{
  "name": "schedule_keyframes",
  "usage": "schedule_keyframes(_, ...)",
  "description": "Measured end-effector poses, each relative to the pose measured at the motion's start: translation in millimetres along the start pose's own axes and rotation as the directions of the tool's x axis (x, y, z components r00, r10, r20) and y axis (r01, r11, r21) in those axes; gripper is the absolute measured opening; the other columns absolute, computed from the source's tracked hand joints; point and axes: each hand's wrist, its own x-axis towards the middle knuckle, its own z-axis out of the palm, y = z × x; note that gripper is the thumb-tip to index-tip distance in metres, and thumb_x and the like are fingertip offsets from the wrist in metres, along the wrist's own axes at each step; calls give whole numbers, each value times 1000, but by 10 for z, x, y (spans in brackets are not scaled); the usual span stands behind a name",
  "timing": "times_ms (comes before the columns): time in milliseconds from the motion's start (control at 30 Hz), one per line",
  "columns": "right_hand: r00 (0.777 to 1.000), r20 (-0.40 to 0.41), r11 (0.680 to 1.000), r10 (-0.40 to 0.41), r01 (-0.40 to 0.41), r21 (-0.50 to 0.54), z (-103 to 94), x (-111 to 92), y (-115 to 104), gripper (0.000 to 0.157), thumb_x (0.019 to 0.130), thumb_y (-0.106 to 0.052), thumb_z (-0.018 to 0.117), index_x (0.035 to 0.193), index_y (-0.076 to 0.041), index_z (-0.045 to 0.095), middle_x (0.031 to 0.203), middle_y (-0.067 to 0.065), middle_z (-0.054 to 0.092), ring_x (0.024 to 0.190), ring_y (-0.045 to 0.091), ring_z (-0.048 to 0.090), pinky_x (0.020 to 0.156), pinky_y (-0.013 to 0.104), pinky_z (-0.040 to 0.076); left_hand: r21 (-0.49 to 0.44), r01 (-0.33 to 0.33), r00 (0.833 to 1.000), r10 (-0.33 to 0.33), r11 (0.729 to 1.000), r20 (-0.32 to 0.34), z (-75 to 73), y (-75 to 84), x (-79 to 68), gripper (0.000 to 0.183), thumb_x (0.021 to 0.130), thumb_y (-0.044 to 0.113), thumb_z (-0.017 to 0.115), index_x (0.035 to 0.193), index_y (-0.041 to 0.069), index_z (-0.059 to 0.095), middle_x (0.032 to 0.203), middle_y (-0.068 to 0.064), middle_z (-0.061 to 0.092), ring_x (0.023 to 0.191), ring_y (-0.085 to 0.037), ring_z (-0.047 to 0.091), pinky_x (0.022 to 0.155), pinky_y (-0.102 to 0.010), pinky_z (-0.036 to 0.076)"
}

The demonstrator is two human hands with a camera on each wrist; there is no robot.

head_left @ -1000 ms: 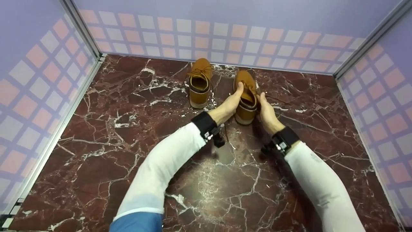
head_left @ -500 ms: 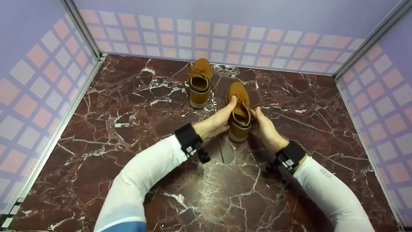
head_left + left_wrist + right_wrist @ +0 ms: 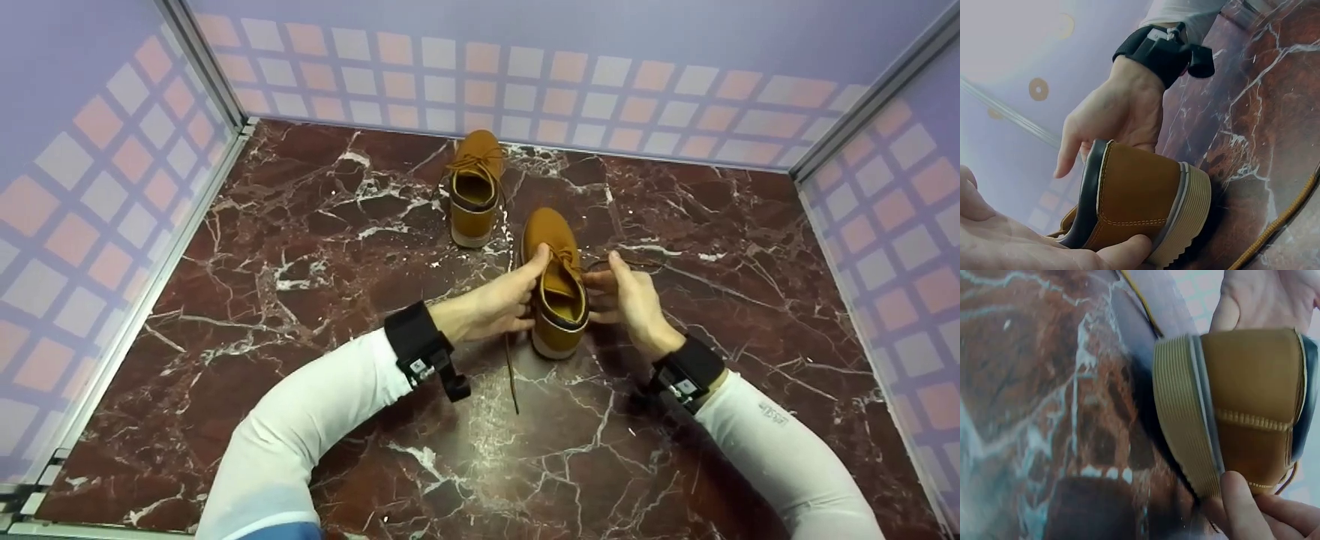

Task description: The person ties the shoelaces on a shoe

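Observation:
A tan lace-up shoe (image 3: 555, 334) stands on the marble floor between my hands, toe pointing away. In the head view my left hand (image 3: 491, 304) lies along its left side, thumb at the laced opening and fingers near the heel. On the other side my right hand (image 3: 637, 307) touches the shoe with extended fingers, its thumb raised off it. The left wrist view shows a left fingertip against the heel's side, above the ribbed sole (image 3: 1188, 208). Right fingers (image 3: 1241, 506) touch the shoe low by its sole in the right wrist view.
A matching tan shoe (image 3: 474, 221) stands farther back and to the left, toe near the back wall (image 3: 525, 97). One loose lace (image 3: 512, 382) trails on the floor toward me. Patterned side walls (image 3: 105, 202) enclose the reddish-brown marble floor (image 3: 337, 442).
Both hands have brought the right-hand shoe back from the wall toward me and slightly left. The right hand's thumb has come away from it. The other shoe stays in place.

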Motion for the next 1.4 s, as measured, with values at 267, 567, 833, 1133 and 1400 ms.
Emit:
schedule_keyframes(267,999,-36,998,35,-34,45,11,22,14,72,119,-51,47,125,16,74,92,5,88,71,18,85,66,34,71,16,-5,999,6,1000,-41,-104,-3,-19,98,116,71,28,176,-5,15,186,-31,17,173,-48,27,142,-57,29)
schedule_keyframes(567,987,-50,988,155,-155,-7,10,243,86,58,114,-56,58,84,-9,73,70,0,78,57,14,76,60,34,69,19,52,979,-47,998,-200,-210,-87,182,92,113,74,39,172,4,36,167,-30,50,147,-52,59,117,-59,60)
schedule_keyframes(833,993,-34,987,115,-119,-111,143,352,71,49,107,-53,71,75,-16,68,60,-8,64,49,7,65,53,30,64,-15,-27,899,17,1000,-438,-234,-173,428,55,112,64,58,115,9,62,95,-7,62,70,-20,64,62,-36,69)
schedule_keyframes(1133,999,-41,996,34,-37,-76,141,410,-30,20,105,-20,67,88,-12,73,61,-6,66,49,6,64,52,25,62,141,-251,729,282,958,-623,-163,-237,537,23,106,25,76,120,11,87,81,3,70,60,-7,66,53,-26,63)
schedule_keyframes(1400,999,-44,998,-7,4,-69,130,364,24,21,102,-14,61,85,-7,71,63,-3,69,52,9,69,54,27,65,146,-280,728,309,949,-611,-222,-289,503,17,104,18,79,113,6,87,76,0,75,64,-9,73,56,-26,65)
